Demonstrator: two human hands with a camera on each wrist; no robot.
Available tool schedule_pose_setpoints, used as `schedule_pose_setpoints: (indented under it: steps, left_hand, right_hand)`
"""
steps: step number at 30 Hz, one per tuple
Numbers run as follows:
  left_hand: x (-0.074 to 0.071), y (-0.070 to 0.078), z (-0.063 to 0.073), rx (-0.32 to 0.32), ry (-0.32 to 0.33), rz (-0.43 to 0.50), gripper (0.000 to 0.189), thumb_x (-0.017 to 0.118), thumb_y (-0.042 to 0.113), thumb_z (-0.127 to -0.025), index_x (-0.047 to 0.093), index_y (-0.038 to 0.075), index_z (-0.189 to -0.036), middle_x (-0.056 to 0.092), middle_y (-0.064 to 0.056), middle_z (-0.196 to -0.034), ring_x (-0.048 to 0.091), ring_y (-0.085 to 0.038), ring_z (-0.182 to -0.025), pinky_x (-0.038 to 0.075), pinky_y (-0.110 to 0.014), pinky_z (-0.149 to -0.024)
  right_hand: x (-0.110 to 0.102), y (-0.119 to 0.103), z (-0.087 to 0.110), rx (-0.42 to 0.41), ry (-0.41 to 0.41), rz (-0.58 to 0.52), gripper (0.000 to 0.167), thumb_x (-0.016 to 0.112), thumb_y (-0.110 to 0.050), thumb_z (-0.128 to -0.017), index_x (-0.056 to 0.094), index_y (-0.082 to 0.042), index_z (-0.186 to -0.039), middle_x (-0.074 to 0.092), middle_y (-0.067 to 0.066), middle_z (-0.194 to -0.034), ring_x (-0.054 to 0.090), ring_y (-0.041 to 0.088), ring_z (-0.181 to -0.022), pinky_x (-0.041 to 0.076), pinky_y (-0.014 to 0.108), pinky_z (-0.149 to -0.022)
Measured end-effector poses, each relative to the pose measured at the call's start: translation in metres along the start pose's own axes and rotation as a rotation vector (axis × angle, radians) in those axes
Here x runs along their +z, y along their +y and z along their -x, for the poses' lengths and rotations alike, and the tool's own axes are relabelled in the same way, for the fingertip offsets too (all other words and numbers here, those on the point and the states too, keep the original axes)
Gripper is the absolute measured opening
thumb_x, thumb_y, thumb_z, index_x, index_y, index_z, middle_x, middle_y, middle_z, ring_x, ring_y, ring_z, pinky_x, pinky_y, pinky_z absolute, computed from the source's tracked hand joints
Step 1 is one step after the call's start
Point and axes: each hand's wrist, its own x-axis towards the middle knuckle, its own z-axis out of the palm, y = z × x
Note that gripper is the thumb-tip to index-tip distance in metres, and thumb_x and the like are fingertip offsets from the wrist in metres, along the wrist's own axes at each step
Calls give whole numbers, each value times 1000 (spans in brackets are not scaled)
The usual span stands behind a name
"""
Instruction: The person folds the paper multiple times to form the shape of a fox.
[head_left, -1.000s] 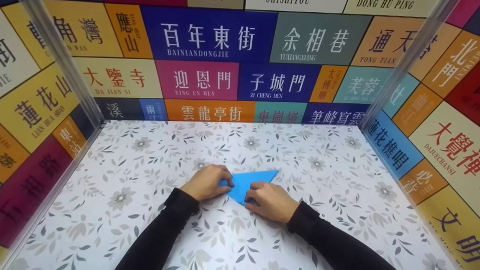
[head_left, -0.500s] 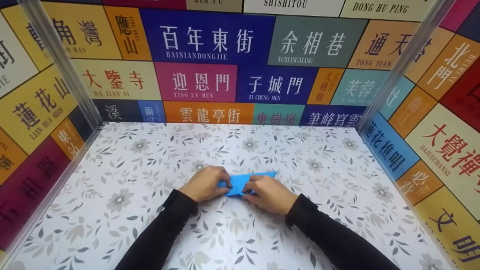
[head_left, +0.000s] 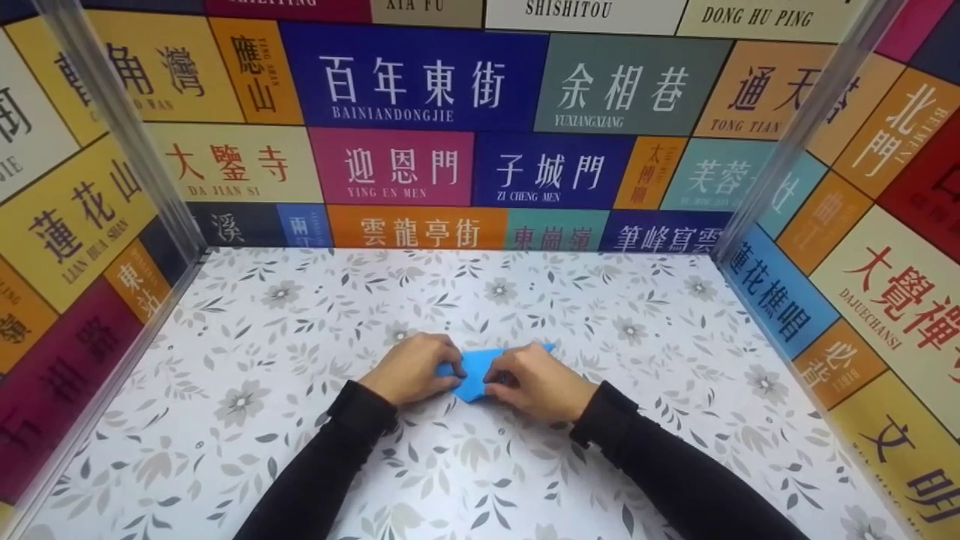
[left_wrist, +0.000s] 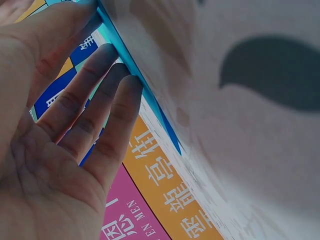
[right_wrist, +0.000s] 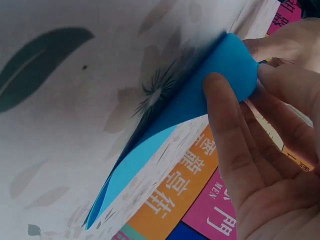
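A blue sheet of paper (head_left: 474,382), with a folded, pointed shape, lies on the flowered tabletop between both hands. At its left end, the left hand (head_left: 414,367) holds the paper with thumb and fingertips; in the left wrist view, its fingers (left_wrist: 131,95) touch the thin blue edge. The right hand (head_left: 541,382) pinches the near right part between thumb and forefinger. In the right wrist view, the paper (right_wrist: 220,75) bends up in a curved flap off the table, one finger lying against it. The right hand covers much of the paper's right side in the head view.
The white table (head_left: 300,465) has a grey leaf and flower print. Coloured panels with Chinese lettering (head_left: 412,75) line the back and both sides. Clear upright strips stand at the left corner (head_left: 142,150) and right corner (head_left: 795,135).
The right hand has moved slightly away from the body, lifting and bending the paper's near right part. Less of the paper shows now. The left hand has stayed almost in place.
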Motion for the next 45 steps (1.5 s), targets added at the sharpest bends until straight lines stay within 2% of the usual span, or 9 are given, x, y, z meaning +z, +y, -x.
schedule_pose_setpoints:
  steps: [5,8,13,20,26,37,45]
  left_hand:
    - [1,1,0,12,9,9,8,93,13,-95,90,12,-103,87,-7,-113,83,-30,-111,67,-50,-105]
    - [3,0,2,15,15,8,9,93,11,-94,90,13,-102,87,-7,-112,84,-30,-110,67,-50,-103]
    - [2,-1,2,6,18,3,10,94,11,-94,91,13,-102,87,-7,-113,84,-30,-111,68,-50,-104]
    - [3,1,0,-14,5,7,9,94,12,-94,91,14,-103,87,-6,-113,84,-29,-111,67,-50,-106]
    - [3,0,0,-15,9,6,10,94,12,-94,91,14,-103,87,-6,-112,84,-29,-110,68,-49,-104]
    - [0,0,2,2,9,2,11,92,7,-94,91,13,-102,87,-8,-113,84,-31,-111,68,-50,-103]
    - [1,-2,1,22,26,3,16,88,-1,-91,91,11,-102,87,-10,-112,84,-31,-110,69,-49,-102]
  right_hand:
    - [-3,-3,5,-13,-1,-17,15,81,3,-98,89,-3,-110,89,9,-102,83,19,-88,68,28,-79]
    - [-2,-3,5,-12,-22,-18,18,82,6,-94,88,-3,-109,89,10,-103,84,21,-92,69,30,-83]
    - [-2,-4,3,25,-23,-34,5,88,-4,-101,86,-8,-101,89,4,-98,84,16,-91,70,30,-85]
    - [-4,-5,0,70,9,-26,7,89,-8,-102,86,-12,-99,86,1,-95,77,10,-85,65,27,-79]
    - [-5,-5,-4,115,19,-31,6,89,-7,-101,86,-12,-102,87,1,-99,79,11,-88,67,28,-82]
    - [-9,-3,-14,89,63,-34,5,88,-5,-100,86,-9,-98,87,6,-92,78,13,-80,62,24,-74]
    - [-13,0,-22,118,57,0,5,87,-7,-101,85,-9,-97,86,6,-90,72,12,-78,58,25,-73]
